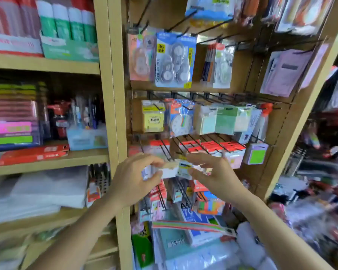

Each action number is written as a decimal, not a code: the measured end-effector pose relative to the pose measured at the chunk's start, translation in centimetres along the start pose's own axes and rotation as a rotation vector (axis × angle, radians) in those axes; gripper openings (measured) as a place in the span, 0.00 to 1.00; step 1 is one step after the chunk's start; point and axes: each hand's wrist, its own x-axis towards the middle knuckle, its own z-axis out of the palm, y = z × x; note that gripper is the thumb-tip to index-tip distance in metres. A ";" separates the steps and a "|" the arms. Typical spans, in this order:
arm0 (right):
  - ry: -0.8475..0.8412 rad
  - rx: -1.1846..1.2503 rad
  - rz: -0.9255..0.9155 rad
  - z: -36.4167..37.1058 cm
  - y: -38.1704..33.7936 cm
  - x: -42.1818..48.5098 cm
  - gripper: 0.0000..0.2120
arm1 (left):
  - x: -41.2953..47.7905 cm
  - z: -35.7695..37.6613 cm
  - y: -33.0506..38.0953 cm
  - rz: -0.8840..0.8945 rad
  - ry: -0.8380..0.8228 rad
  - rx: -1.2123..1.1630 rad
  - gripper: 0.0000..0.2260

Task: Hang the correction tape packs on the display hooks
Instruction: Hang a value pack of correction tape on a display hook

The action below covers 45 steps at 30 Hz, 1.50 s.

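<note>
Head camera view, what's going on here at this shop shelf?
A person is stocking a stationery display. The left hand grips a small white stack of packs, and the right hand pinches the front pack at its yellow-and-blue card. They are held just in front of the black hooks carrying red-topped packs. The blur hides whether any pack is threaded on yet. A blue value pack of correction tape hangs higher up.

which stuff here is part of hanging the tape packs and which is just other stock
In the job: left hand, right hand, held packs gripped between them, black hooks just above, blue value pack already hanging.

Just stock: green and white tubes, yellow note pads, clock pack, red box on the shelf.
</note>
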 end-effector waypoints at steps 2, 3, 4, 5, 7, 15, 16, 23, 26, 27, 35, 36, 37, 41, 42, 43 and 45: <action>-0.009 0.068 0.101 2.0 2.6 -3.2 0.13 | -4.6 3.1 -0.8 -0.121 -0.109 -0.099 0.08; -0.017 0.089 0.149 3.0 3.8 -4.9 0.15 | -7.0 4.7 -1.1 -0.193 -0.160 -0.150 0.08; -0.023 0.110 0.191 4.0 5.0 -6.6 0.18 | -9.3 6.2 -1.3 -0.269 -0.207 -0.192 0.08; -0.037 0.129 0.242 5.0 6.3 -8.3 0.18 | -11.6 7.8 -1.6 -0.341 -0.244 -0.224 0.09; -0.095 0.144 0.346 6.9 9.0 -12.0 0.12 | -16.2 10.9 -1.9 -0.474 -0.312 -0.260 0.10; -0.346 0.111 0.717 13.3 19.6 -25.4 0.06 | -33.0 19.5 -1.8 -0.923 -0.613 -0.284 0.05; -0.389 0.105 0.756 13.8 20.6 -26.8 0.06 | -34.6 20.2 -1.6 -0.973 -0.647 -0.283 0.03; -0.676 0.144 1.003 16.8 26.3 -34.6 0.07 | -41.5 24.4 -0.3 -1.223 -0.835 -0.224 0.04; -0.807 0.192 1.068 18.8 29.3 -37.3 0.08 | -41.7 26.0 -0.1 -1.309 -0.856 -0.170 0.04; -0.852 0.202 1.085 19.5 30.5 -38.1 0.08 | -41.6 26.8 0.0 -1.335 -0.854 -0.154 0.05; -0.699 0.393 1.556 24.0 40.8 -41.8 0.04 | -42.9 31.3 1.3 -1.439 -0.912 -0.169 0.06; -0.612 0.420 1.645 24.7 42.3 -41.9 0.05 | -43.1 31.5 1.5 -1.434 -0.938 -0.176 0.06; -0.526 0.466 1.735 25.6 44.0 -42.0 0.05 | -43.4 31.8 1.4 -1.436 -0.955 -0.181 0.06; -0.316 0.644 1.967 28.9 50.0 -43.7 0.13 | -45.2 32.5 0.7 -1.480 -0.986 -0.177 0.06; -0.217 0.729 2.065 29.6 50.9 -44.1 0.15 | -45.4 32.7 0.5 -1.497 -0.991 -0.174 0.06; -0.126 0.786 2.148 30.2 51.4 -44.3 0.15 | -45.8 32.9 0.3 -1.511 -1.000 -0.163 0.06; 0.030 0.897 2.246 31.3 52.0 -44.2 0.15 | -45.9 33.4 -0.1 -1.516 -1.011 -0.152 0.06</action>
